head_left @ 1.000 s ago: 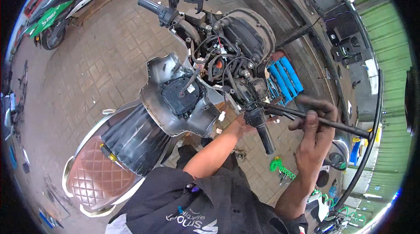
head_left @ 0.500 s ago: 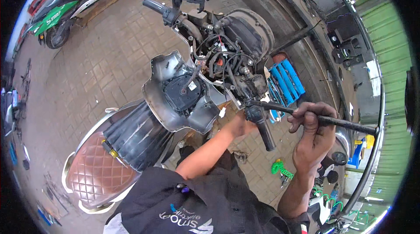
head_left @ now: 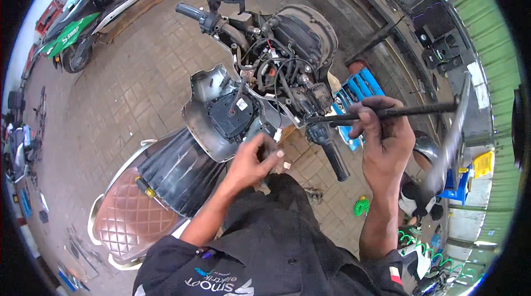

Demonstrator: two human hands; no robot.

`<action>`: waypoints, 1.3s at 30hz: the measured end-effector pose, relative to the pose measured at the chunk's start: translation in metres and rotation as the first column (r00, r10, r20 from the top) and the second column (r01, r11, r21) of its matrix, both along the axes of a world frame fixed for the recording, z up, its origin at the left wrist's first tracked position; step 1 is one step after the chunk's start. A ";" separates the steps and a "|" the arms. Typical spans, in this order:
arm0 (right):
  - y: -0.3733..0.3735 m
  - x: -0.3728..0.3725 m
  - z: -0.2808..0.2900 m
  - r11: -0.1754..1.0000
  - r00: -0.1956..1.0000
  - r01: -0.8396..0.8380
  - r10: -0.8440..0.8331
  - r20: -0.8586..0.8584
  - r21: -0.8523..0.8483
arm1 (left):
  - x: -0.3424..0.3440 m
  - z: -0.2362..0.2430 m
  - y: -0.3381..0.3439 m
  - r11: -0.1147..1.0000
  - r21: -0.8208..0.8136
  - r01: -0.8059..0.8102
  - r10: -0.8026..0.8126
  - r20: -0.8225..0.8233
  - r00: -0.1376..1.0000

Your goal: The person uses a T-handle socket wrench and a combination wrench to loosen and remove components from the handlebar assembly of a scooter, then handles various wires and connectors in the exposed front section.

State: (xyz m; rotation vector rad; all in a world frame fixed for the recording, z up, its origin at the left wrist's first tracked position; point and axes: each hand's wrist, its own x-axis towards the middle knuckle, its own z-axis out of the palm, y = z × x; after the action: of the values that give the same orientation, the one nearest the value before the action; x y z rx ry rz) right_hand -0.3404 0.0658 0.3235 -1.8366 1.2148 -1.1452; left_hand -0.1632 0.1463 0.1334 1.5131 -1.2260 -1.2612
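Head view, sole entry.

Item: my right hand (head_left: 387, 138), thumb and fingers closed on a black stem (head_left: 432, 109), apparently a mirror's. Location of stem: crosswise, inner end at the switch housing (head_left: 317, 133) of the near handlebar; whether it is seated or merely touching, I cannot tell. Outer end: a grey blade-like part (head_left: 449, 135), blurred.

Item: my left hand (head_left: 254, 163), fingers curled, at the lower edge of a silver-grey panel (head_left: 201, 130); whether the fingertips pinch anything, I cannot tell. Just beside: a white connector (head_left: 278, 134) on a thin wire.

Item: rubber handlebar grip (head_left: 335, 163), black, apart from both my hands.

Surroundings: blue slatted crate (head_left: 363, 86) beyond the stem; brown quilted seat (head_left: 130, 207) at lower left.

Handling notes, my judgement: a fingertip hold gives finer feel than a fist; the stem wants to stay in line with its mount, its outer weight supported so the inner end is not levered; my left hand does best clear of the loose wire.
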 end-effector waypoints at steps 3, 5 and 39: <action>-0.003 0.003 0.004 0.997 0.998 0.046 -0.049 -0.035 -0.064 | 0.008 0.047 -0.020 0.877 -0.475 -0.073 0.156 0.138 0.978; -0.009 0.001 0.006 0.984 0.987 -0.047 0.020 -0.157 -0.171 | 0.006 0.078 -0.035 0.667 -0.745 0.022 0.143 0.157 0.977; 0.024 -0.037 0.018 0.965 0.974 -0.134 0.087 -0.210 -0.224 | -0.110 0.094 -0.083 0.536 -0.568 -0.625 0.260 -0.593 0.762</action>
State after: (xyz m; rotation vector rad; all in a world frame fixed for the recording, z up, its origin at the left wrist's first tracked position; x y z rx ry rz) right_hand -0.3770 0.0900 0.3415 -2.2153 1.1029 -1.1043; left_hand -0.2732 0.0635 0.2270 0.7647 -0.7797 -0.5454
